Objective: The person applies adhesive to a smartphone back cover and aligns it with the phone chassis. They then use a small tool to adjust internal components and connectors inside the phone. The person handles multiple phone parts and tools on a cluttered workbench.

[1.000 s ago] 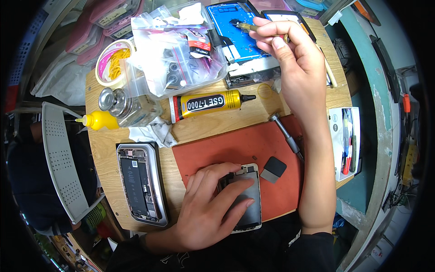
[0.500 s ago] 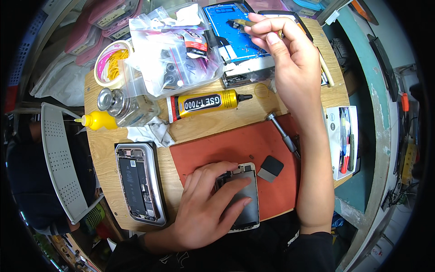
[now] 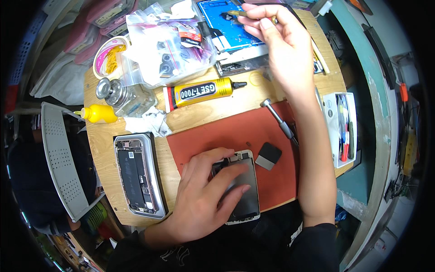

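My left hand (image 3: 201, 188) lies with spread fingers over a phone screen panel (image 3: 247, 204), its grey metal back facing up. The palm and fingers hide the panel's left side. The panel rests on the near edge of a reddish-brown mat (image 3: 195, 140). My right hand (image 3: 290, 45) is raised at the far right, fingers closed round a slim brass-coloured tool (image 3: 239, 14). The tool's tip is over a blue pad (image 3: 240, 34) smeared with black residue; contact cannot be made out. A small black-and-grey square piece (image 3: 268, 156) lies right of the panel.
An opened phone (image 3: 133, 174) sits at the left in a grey-rimmed holder. Beyond the mat lie a yellow glue tube (image 3: 199, 93), a glass dispenser bottle (image 3: 136, 102) and a tub of plastic bags (image 3: 172, 50). A metal screwdriver (image 3: 278, 119) and a white pen box (image 3: 337, 131) are at the right.
The whole view has shifted slightly. My right hand still holds the brass-coloured tool by the blue pad, its tip a little farther toward the back. My left hand stays on the panel.
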Demonstrator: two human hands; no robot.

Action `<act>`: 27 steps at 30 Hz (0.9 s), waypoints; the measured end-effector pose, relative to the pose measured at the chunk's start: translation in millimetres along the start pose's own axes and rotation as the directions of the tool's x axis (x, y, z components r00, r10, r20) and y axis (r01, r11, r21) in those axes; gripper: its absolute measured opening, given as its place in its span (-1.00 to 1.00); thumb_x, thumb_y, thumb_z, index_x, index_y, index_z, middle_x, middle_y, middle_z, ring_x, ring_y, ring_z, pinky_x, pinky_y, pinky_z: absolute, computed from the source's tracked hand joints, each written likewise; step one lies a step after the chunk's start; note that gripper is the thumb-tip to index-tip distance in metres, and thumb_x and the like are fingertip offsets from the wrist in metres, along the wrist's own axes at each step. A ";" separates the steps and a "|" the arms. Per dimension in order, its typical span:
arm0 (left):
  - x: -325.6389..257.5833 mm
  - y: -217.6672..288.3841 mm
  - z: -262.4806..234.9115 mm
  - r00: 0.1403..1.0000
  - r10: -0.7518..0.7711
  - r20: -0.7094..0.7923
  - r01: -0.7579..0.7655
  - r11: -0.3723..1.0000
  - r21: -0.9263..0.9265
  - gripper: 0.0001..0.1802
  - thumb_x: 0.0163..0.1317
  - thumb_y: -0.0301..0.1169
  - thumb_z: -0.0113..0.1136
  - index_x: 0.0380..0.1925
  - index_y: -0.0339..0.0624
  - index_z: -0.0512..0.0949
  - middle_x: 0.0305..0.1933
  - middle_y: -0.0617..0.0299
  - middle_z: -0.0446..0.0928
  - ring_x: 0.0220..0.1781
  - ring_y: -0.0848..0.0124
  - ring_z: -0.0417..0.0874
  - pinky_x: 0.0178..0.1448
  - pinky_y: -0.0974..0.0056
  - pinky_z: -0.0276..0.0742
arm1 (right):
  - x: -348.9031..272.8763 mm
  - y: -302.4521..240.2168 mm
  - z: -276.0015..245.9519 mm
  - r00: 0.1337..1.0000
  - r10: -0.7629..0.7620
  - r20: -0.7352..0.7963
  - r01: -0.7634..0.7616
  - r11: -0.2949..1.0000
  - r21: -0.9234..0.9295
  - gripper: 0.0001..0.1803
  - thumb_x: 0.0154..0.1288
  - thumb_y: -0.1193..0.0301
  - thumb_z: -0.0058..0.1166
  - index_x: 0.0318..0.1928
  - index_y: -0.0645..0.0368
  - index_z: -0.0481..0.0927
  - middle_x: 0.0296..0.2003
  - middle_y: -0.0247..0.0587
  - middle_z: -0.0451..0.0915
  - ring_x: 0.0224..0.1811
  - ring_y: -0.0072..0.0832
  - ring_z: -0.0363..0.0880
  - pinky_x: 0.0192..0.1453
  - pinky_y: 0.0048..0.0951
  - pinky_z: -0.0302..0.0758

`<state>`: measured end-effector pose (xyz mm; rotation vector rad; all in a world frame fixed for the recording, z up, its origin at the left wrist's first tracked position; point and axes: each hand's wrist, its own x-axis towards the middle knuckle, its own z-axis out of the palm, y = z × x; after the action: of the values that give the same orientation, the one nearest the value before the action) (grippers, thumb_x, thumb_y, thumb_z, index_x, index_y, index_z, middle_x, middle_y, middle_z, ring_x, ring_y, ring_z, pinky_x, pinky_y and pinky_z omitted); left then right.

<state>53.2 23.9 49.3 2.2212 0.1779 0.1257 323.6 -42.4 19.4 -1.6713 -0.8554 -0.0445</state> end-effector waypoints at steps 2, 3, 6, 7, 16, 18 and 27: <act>-0.7 0.8 0.5 1.000 -0.025 -0.006 0.025 1.000 0.010 -0.58 0.22 -0.47 0.56 0.10 -0.17 0.76 0.31 -0.02 0.52 0.21 0.05 0.61 0.20 0.13 0.57 | -0.2 -0.3 3.4 0.992 0.125 -0.028 -0.119 0.981 0.153 -0.70 0.72 0.46 -0.06 0.23 0.42 0.57 0.07 0.12 0.77 0.16 -0.20 0.82 0.33 -0.32 0.68; -0.7 0.7 0.7 1.000 -0.014 -0.009 0.015 1.000 0.025 -0.58 0.22 -0.47 0.56 0.10 -0.17 0.76 0.32 -0.01 0.52 0.21 0.06 0.61 0.20 0.14 0.57 | 1.0 1.1 6.1 0.982 0.186 -0.033 -0.173 0.957 0.231 -0.70 0.72 0.46 -0.06 0.23 0.43 0.57 0.08 0.14 0.76 0.16 -0.21 0.81 0.33 -0.32 0.68; -0.4 0.5 2.4 1.000 -0.002 -0.029 0.003 0.999 0.042 -0.60 0.23 -0.46 0.55 0.09 -0.15 0.76 0.31 0.04 0.54 0.22 0.08 0.62 0.21 0.14 0.57 | 2.0 3.8 9.6 0.992 0.096 -0.079 -0.067 0.946 0.318 -0.71 0.72 0.47 -0.09 0.19 0.45 0.56 0.07 0.12 0.74 0.16 -0.24 0.80 0.35 -0.30 0.68; -0.3 0.2 3.1 0.999 0.008 -0.037 -0.006 0.999 0.046 -0.60 0.23 -0.46 0.55 0.08 -0.15 0.75 0.30 0.03 0.55 0.22 0.08 0.62 0.21 0.14 0.57 | 2.0 2.5 8.8 0.993 0.067 -0.095 -0.036 0.954 0.299 -0.71 0.73 0.46 -0.09 0.18 0.45 0.56 0.07 0.12 0.73 0.16 -0.24 0.80 0.35 -0.30 0.68; -1.6 -3.2 10.2 0.994 0.066 -0.087 -0.060 0.996 0.072 -0.66 0.24 -0.46 0.56 0.02 -0.24 0.76 0.25 -0.02 0.59 0.22 0.05 0.63 0.25 0.08 0.60 | 1.2 -42.8 -30.5 0.996 -0.089 0.012 0.090 0.977 -0.194 -0.69 0.76 0.37 -0.13 0.13 0.35 0.60 -0.05 0.01 0.78 0.02 -0.30 0.83 0.22 -0.34 0.71; -2.2 -3.7 11.4 0.995 0.057 -0.087 -0.051 0.996 0.069 -0.67 0.25 -0.46 0.55 0.01 -0.26 0.76 0.24 -0.02 0.59 0.21 0.06 0.64 0.22 0.08 0.63 | 3.3 -38.8 -27.7 0.944 -0.317 -0.087 0.224 0.814 -0.536 -0.69 0.76 0.37 -0.12 0.12 0.34 0.61 -0.06 0.01 0.79 0.01 -0.30 0.83 0.22 -0.33 0.71; -0.5 -10.0 20.0 0.972 0.186 -0.141 -0.159 0.970 0.186 -0.68 0.31 -0.36 0.50 0.02 -0.20 0.70 0.14 0.02 0.57 0.18 0.01 0.61 0.27 -0.01 0.52 | 63.1 39.2 9.5 0.995 -0.042 -0.090 0.079 0.880 0.469 -0.83 0.56 0.55 0.11 0.07 0.35 0.59 -0.17 -0.03 0.75 -0.14 -0.28 0.82 -0.01 -0.32 0.78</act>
<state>55.0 14.3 29.2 2.3993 0.0827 0.3960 387.3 -3.6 13.0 -1.1754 -0.7844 0.0542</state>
